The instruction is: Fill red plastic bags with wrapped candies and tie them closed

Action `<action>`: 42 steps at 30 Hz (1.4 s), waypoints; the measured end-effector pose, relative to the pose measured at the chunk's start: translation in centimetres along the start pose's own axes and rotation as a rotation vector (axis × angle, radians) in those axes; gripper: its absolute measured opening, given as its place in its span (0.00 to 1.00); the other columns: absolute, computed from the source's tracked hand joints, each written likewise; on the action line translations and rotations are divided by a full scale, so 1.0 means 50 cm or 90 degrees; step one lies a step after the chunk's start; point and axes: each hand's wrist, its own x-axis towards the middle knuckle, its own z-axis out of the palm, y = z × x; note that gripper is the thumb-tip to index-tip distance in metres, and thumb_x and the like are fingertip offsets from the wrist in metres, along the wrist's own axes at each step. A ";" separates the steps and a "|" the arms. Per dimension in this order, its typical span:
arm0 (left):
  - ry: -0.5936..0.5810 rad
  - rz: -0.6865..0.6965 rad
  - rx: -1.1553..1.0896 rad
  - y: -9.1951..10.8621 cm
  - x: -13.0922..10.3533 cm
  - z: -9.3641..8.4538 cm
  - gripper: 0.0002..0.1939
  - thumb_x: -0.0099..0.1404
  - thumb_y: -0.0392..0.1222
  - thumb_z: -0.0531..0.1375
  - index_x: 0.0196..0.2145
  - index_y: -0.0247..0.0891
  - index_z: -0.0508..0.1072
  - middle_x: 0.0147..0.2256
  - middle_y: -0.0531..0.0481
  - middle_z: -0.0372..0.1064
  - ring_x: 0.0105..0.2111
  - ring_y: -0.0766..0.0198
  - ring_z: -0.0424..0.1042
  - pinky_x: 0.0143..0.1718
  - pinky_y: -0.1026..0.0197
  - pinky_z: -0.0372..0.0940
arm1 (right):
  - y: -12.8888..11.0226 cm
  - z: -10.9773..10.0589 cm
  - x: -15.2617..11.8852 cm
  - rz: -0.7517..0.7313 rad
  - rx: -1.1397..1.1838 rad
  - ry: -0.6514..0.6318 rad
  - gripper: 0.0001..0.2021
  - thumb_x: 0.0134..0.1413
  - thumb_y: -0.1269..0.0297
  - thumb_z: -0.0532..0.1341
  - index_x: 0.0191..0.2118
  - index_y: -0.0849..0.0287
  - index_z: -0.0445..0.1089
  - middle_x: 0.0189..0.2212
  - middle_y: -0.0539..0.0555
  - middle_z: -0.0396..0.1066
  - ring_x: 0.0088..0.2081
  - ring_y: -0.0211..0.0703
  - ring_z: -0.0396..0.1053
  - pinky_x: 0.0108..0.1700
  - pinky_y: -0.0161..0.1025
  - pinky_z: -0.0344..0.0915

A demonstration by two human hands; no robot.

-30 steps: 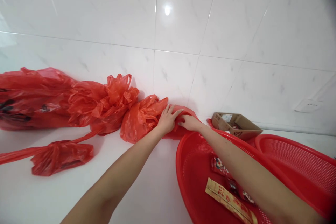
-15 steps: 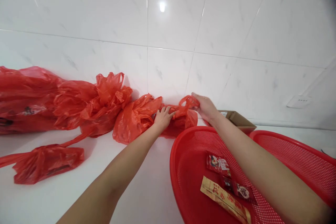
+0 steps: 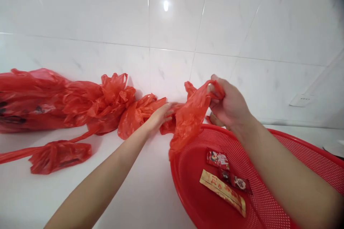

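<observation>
A thin red plastic bag (image 3: 189, 116) hangs stretched from the pinched fingers of my right hand (image 3: 228, 100), over the near left rim of a red mesh basket (image 3: 176, 186). My left hand (image 3: 159, 116) reaches in from the left, fingers apart and stretched against the crumpled red plastic beside that bag. Just left of it sits another bunched red bag (image 3: 134, 118). Inside the basket lie a long yellow packet (image 3: 223, 191), a red packet (image 3: 217, 160) and a dark red packet (image 3: 236, 180).
More filled red bags (image 3: 40, 103) line the wall on the left. A small tied red bag (image 3: 60, 155) lies on the white table (image 3: 139, 193). A second red basket (image 3: 303, 150) stands at the right, partly behind my forearm. A cardboard box (image 3: 216, 120) is mostly hidden. The tiled wall (image 3: 172, 71) bounds the back.
My right hand has pulled the bag's handle up and rightward, and the bag now stretches toward the basket. My left hand has shifted slightly left. The view has moved a little.
</observation>
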 end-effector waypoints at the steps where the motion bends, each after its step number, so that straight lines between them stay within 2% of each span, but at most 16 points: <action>1: -0.032 -0.005 -0.041 0.018 -0.035 0.003 0.28 0.69 0.62 0.50 0.58 0.43 0.69 0.55 0.39 0.70 0.53 0.49 0.70 0.53 0.46 0.63 | 0.008 0.013 -0.008 0.021 0.021 -0.008 0.26 0.53 0.54 0.66 0.20 0.56 0.47 0.17 0.43 0.45 0.19 0.30 0.48 0.23 0.31 0.57; 4: -0.064 0.006 -0.056 0.063 -0.137 0.016 0.25 0.66 0.60 0.58 0.54 0.42 0.72 0.50 0.42 0.73 0.50 0.53 0.71 0.52 0.52 0.63 | 0.027 0.060 -0.031 0.078 0.053 -0.047 0.26 0.50 0.50 0.67 0.20 0.57 0.50 0.17 0.43 0.49 0.19 0.30 0.51 0.23 0.31 0.57; 7: 0.068 0.035 0.006 0.089 -0.214 0.017 0.11 0.62 0.48 0.66 0.36 0.38 0.75 0.33 0.51 0.73 0.35 0.64 0.71 0.41 0.62 0.64 | 0.027 0.103 -0.060 0.097 0.049 -0.095 0.26 0.48 0.47 0.68 0.20 0.57 0.53 0.18 0.43 0.53 0.20 0.30 0.55 0.25 0.31 0.60; 9: 0.159 0.054 -0.011 0.093 -0.253 0.004 0.11 0.61 0.47 0.66 0.29 0.37 0.72 0.26 0.55 0.67 0.27 0.69 0.66 0.33 0.66 0.61 | 0.017 0.119 -0.085 0.092 0.028 -0.112 0.26 0.49 0.47 0.67 0.19 0.58 0.54 0.18 0.44 0.54 0.21 0.31 0.56 0.28 0.32 0.63; 12: 0.262 0.102 -0.038 0.090 -0.307 -0.027 0.13 0.62 0.47 0.66 0.29 0.37 0.70 0.25 0.57 0.63 0.24 0.72 0.61 0.28 0.68 0.58 | -0.001 0.120 -0.131 0.089 -0.060 -0.111 0.27 0.52 0.46 0.65 0.18 0.57 0.51 0.16 0.44 0.52 0.20 0.31 0.55 0.27 0.33 0.61; 16: 0.340 0.148 0.008 0.092 -0.362 -0.057 0.13 0.63 0.51 0.63 0.32 0.39 0.69 0.26 0.57 0.62 0.23 0.72 0.59 0.25 0.69 0.56 | -0.016 0.103 -0.196 0.121 -0.346 -0.171 0.25 0.58 0.47 0.59 0.19 0.58 0.53 0.16 0.45 0.54 0.19 0.32 0.55 0.24 0.33 0.54; 19: 0.250 0.086 0.217 0.109 -0.365 -0.051 0.15 0.67 0.54 0.55 0.31 0.40 0.66 0.26 0.56 0.60 0.23 0.70 0.59 0.25 0.67 0.57 | -0.019 0.080 -0.219 0.129 -0.541 -0.188 0.24 0.59 0.47 0.56 0.20 0.58 0.51 0.16 0.44 0.51 0.19 0.31 0.49 0.22 0.33 0.47; 23: -0.016 -0.103 0.668 0.124 -0.319 -0.002 0.17 0.68 0.47 0.48 0.23 0.40 0.58 0.23 0.54 0.60 0.24 0.65 0.62 0.27 0.63 0.58 | -0.016 0.032 -0.199 0.006 -0.714 -0.004 0.24 0.59 0.52 0.57 0.20 0.58 0.46 0.17 0.44 0.45 0.21 0.31 0.45 0.25 0.34 0.44; 25: -0.051 -0.144 0.761 0.120 -0.288 0.021 0.13 0.63 0.43 0.54 0.22 0.40 0.59 0.22 0.52 0.62 0.26 0.62 0.65 0.29 0.61 0.58 | -0.009 0.014 -0.196 -0.019 -0.753 0.049 0.24 0.57 0.54 0.59 0.19 0.58 0.47 0.17 0.44 0.45 0.22 0.32 0.45 0.26 0.34 0.45; 28: -0.038 -0.209 0.806 0.115 -0.259 0.019 0.05 0.55 0.41 0.60 0.27 0.39 0.67 0.24 0.49 0.68 0.28 0.56 0.70 0.30 0.59 0.61 | 0.008 0.015 -0.232 0.019 -0.727 -0.001 0.23 0.56 0.54 0.60 0.21 0.58 0.47 0.18 0.44 0.47 0.23 0.32 0.47 0.26 0.33 0.46; 30: -0.022 -0.262 0.805 0.118 -0.260 -0.007 0.14 0.53 0.45 0.62 0.38 0.38 0.72 0.28 0.46 0.73 0.29 0.54 0.72 0.29 0.60 0.62 | 0.019 0.030 -0.279 0.047 -0.701 -0.063 0.23 0.57 0.53 0.59 0.23 0.57 0.44 0.19 0.44 0.47 0.23 0.32 0.46 0.25 0.33 0.46; 34: 0.046 -0.338 0.681 0.134 -0.311 -0.075 0.29 0.59 0.56 0.60 0.54 0.40 0.69 0.38 0.42 0.78 0.31 0.55 0.76 0.28 0.62 0.65 | 0.035 0.052 -0.361 0.072 -0.732 -0.188 0.23 0.60 0.54 0.56 0.23 0.57 0.44 0.18 0.44 0.47 0.21 0.32 0.46 0.24 0.33 0.44; 37: 0.130 -0.398 0.393 0.135 -0.355 -0.107 0.30 0.59 0.62 0.60 0.53 0.42 0.71 0.41 0.39 0.78 0.27 0.55 0.77 0.28 0.60 0.67 | 0.045 0.059 -0.381 0.060 -0.781 -0.285 0.20 0.60 0.61 0.56 0.22 0.57 0.46 0.17 0.44 0.50 0.20 0.33 0.47 0.24 0.34 0.44; 39: 0.127 -0.390 0.276 0.125 -0.375 -0.116 0.31 0.58 0.64 0.60 0.52 0.42 0.71 0.44 0.39 0.78 0.26 0.56 0.77 0.28 0.59 0.68 | 0.050 0.064 -0.379 0.073 -0.816 -0.330 0.19 0.59 0.64 0.56 0.22 0.57 0.47 0.17 0.45 0.53 0.20 0.34 0.48 0.25 0.34 0.44; 40: 0.108 -0.373 0.281 0.117 -0.382 -0.118 0.30 0.58 0.64 0.60 0.52 0.43 0.70 0.43 0.39 0.78 0.26 0.56 0.77 0.29 0.59 0.68 | 0.051 0.067 -0.376 0.082 -0.833 -0.342 0.18 0.59 0.65 0.56 0.22 0.57 0.47 0.17 0.45 0.54 0.20 0.34 0.48 0.25 0.34 0.44; 42: 0.078 -0.353 0.441 0.095 -0.392 -0.116 0.29 0.56 0.62 0.63 0.50 0.43 0.70 0.38 0.43 0.79 0.26 0.55 0.77 0.29 0.59 0.68 | 0.051 0.073 -0.370 0.100 -0.863 -0.346 0.17 0.59 0.66 0.56 0.23 0.57 0.48 0.18 0.45 0.56 0.20 0.34 0.49 0.25 0.35 0.44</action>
